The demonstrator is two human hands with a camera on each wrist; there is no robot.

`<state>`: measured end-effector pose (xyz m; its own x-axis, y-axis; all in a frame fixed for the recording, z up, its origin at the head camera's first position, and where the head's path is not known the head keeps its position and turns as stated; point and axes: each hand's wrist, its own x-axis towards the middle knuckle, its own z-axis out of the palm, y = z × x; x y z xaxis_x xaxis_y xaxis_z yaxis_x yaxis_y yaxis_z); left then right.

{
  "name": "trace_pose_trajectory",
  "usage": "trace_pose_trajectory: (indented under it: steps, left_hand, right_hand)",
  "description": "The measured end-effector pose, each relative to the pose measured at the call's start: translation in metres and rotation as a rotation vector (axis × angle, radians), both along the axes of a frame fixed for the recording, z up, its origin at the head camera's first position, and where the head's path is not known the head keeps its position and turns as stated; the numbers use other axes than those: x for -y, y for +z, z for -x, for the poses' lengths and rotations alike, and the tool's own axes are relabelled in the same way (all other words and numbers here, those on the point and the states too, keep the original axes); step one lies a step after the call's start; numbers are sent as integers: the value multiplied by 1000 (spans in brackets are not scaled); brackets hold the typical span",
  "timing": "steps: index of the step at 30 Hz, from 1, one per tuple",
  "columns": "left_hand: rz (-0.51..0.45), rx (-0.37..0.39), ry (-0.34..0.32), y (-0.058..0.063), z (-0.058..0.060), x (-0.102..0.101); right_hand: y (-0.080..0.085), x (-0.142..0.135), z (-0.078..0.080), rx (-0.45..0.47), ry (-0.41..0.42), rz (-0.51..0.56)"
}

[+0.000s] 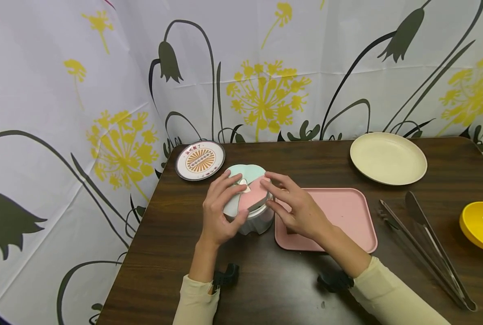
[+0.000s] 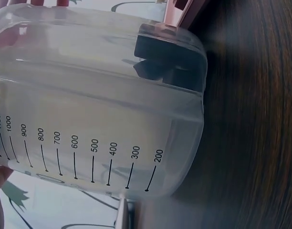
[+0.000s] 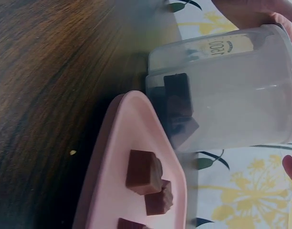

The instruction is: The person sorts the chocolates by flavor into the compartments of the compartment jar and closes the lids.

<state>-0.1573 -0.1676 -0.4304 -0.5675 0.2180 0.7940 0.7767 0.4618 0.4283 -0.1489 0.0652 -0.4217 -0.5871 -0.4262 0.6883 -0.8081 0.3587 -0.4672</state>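
Observation:
A clear plastic jar [image 2: 88, 95] with printed volume marks stands upright near the table's middle. Dark brown blocks [image 3: 178, 98] lie at its bottom. On top sits a mint, pink and grey lid [image 1: 254, 195]. My left hand [image 1: 220, 205] rests over the lid's left part, its fingers spread on top and the thumb by the front edge. From the right, my right hand [image 1: 296, 205] touches the lid's right edge with its fingertips, only lightly bent. In the right wrist view one fingertip [image 3: 291, 168] stands apart from the jar.
A pink tray [image 1: 347, 216] right beside the jar bears brown chocolate-like pieces [image 3: 143, 172]. Behind are a patterned plate [image 1: 200, 160] and a cream plate [image 1: 388, 159]. Metal tongs [image 1: 428, 253] and a yellow bowl [image 1: 482, 228] lie to the right. A patterned curtain [image 1: 265, 45] hangs behind.

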Motion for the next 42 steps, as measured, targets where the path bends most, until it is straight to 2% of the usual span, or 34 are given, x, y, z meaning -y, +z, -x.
trace_pose_trajectory:
  steps: [18,42]
  left_hand:
    - [58,30,-35,-1,0,6]
    - [81,25,-22,-3,-1,6]
  right_hand:
    - [-9,-6,-6,23,-32,-60]
    - [-12,-8,-7,-10,-48,-94]
